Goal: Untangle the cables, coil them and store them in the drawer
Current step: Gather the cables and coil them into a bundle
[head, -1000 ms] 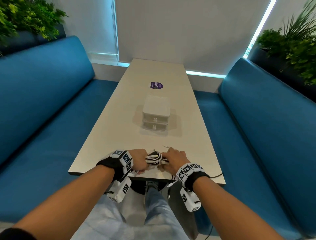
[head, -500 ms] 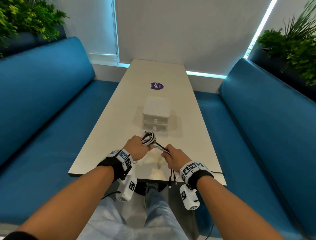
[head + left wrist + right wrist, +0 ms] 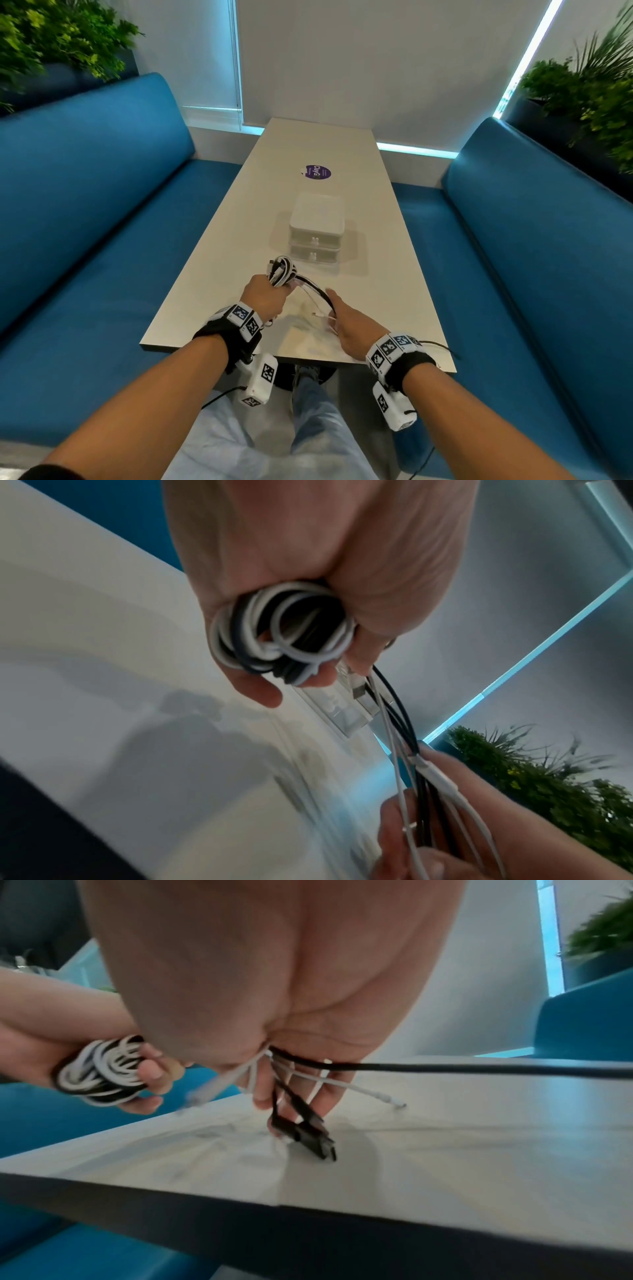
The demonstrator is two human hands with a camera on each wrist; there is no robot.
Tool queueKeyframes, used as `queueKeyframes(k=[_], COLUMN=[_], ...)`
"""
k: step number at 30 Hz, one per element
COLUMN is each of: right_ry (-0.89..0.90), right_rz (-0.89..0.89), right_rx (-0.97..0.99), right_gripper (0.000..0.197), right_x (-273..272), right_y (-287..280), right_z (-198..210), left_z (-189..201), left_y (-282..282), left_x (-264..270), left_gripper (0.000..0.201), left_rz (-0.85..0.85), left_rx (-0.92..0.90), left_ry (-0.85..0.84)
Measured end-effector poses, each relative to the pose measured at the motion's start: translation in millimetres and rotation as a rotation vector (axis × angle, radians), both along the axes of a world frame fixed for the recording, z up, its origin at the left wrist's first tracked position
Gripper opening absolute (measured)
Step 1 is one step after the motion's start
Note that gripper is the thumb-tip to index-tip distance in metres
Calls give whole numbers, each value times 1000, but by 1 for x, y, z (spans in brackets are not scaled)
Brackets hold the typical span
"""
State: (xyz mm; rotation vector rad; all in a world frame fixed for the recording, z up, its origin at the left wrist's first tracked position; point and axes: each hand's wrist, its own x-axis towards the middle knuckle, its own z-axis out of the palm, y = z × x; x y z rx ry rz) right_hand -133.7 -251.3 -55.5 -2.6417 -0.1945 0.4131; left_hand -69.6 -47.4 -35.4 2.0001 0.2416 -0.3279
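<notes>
Gripping the coiled bundle of cables (image 3: 281, 634) in my left hand (image 3: 265, 298), I have my fingers curled right round the white and black loops and I hold them up above the table (image 3: 212, 274), just in front of the drawer unit (image 3: 315, 236). From that bundle several loose ends (image 3: 315, 294) arc across to my right hand (image 3: 346, 320), whose fingers are stretched out fairly straight. The strands run across its palm and between the fingers, and I cannot tell how firmly they are pinched. Below those fingers the black connectors (image 3: 310, 1135) hang down to the tabletop, and a white plug (image 3: 390, 1099) lies on the surface just beside them. One black cable (image 3: 479, 1067) runs off to my right.

Judging by this, the coiling is well along but not finished: most of the length is wound, while the tails are still free and mixed, white with black. Both drawers look closed, so opening one and putting the bundle inside is still left to do. Whether the cables are truly separated within the coil, I cannot see.
</notes>
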Motion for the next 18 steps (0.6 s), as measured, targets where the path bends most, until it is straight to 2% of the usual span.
queueKeyframes(k=[2, 5, 8, 11, 12, 13, 16, 18], right_ry=[-67, -166, -210, -182, -168, -148, -79, -72], right_rz=[54, 73, 110, 218, 216, 201, 189, 188], right_rx=[9, 84, 113, -2, -23, -44, -142, -118], right_gripper=[94, 89, 63, 21, 13, 21, 68, 83], right_x=[-3, 0, 1, -2, -4, -5, -8, -10], right_y=[5, 6, 4, 8, 10, 12, 15, 19], right_z=[1, 5, 8, 6, 5, 6, 9, 11], left_z=[-1, -5, -9, -12, -12, -12, -11, -12], left_y=[-3, -3, 2, 6, 7, 7, 8, 10], left_x=[1, 4, 7, 10, 10, 10, 11, 11], left_gripper=[41, 37, 36, 34, 34, 35, 41, 40], left_rz=[13, 56, 97, 102, 106, 110, 116, 108], left_rx=[-26, -42, -45, -16, -3, 17, 65, 82], left_ry=[13, 23, 36, 20, 12, 5, -38, -59])
